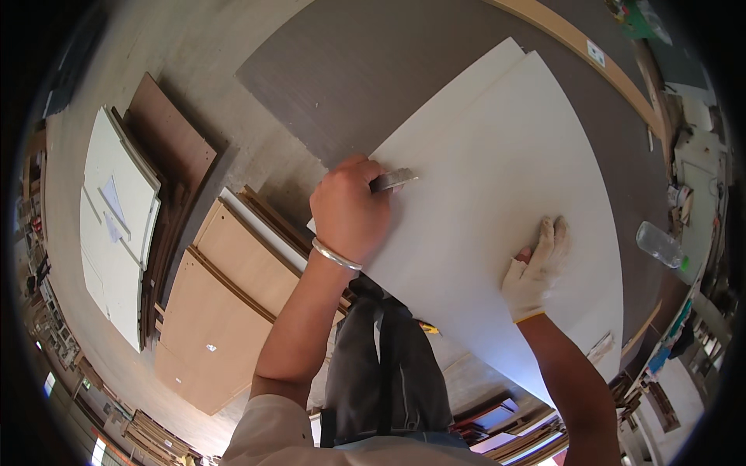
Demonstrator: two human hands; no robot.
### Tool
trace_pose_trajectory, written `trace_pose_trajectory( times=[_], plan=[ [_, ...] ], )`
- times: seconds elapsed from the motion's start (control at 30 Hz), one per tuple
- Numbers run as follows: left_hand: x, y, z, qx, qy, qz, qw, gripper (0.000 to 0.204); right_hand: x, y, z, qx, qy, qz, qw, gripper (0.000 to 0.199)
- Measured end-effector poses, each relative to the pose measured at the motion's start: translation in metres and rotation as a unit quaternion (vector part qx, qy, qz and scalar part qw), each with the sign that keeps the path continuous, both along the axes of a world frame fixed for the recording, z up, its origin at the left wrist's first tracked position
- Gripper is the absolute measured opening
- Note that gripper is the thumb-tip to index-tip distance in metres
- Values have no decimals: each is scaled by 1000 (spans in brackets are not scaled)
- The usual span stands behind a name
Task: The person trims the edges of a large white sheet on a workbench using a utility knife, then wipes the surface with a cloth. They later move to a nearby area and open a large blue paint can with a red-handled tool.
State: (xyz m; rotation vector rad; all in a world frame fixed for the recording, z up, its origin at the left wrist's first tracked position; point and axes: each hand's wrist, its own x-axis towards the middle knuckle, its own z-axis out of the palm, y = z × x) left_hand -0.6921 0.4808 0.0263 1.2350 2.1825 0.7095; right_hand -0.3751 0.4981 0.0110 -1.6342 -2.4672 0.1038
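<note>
A large white panel (482,147), seemingly two sheets with slightly offset edges, lies on a dark brown board (334,62). Bare and with a silver bangle at the wrist, my left hand (350,203) is closed in a fist at the panel's left edge. From it sticks a short metal blade (395,179), its tip just over the white surface; its handle is hidden in my fist, so the exact tool does not show. My right hand (538,268), in a pale work glove, rests on the panel's right part with fingers stretched out.
Left on the floor stand stacks of light wood panels (217,318), white panels (116,225) and a brown panel (171,128). A clear plastic bottle (660,245) lies right of the white panel. A long wooden strip (583,50) runs along the far right.
</note>
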Motion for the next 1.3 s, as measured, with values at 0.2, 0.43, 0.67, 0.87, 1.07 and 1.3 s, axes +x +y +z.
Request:
trace_pose_trajectory(
  times=[0.2,0.43,0.67,0.87,1.07,1.3],
  plan=[
    [21,104,-1,-70,-57,-23,996,21,-2,1,6,-19,-16,-27,999,73],
    [43,223,-15,-139,-115,-64,982,23,-4,5,9,-33,-13,-33,999,71],
    [63,296,-18,-107,-86,-127,982,28,-5,9,16,-38,9,-37,999,71],
    [7,323,-30,-69,-108,-160,979,45,-4,10,18,-40,15,-39,998,69],
    [-2,315,-32,-24,-54,-254,965,36,-6,11,21,-41,19,-37,998,68],
    [10,327,-48,68,173,-423,887,25,-7,11,21,-39,27,-36,998,69]
  ],
)
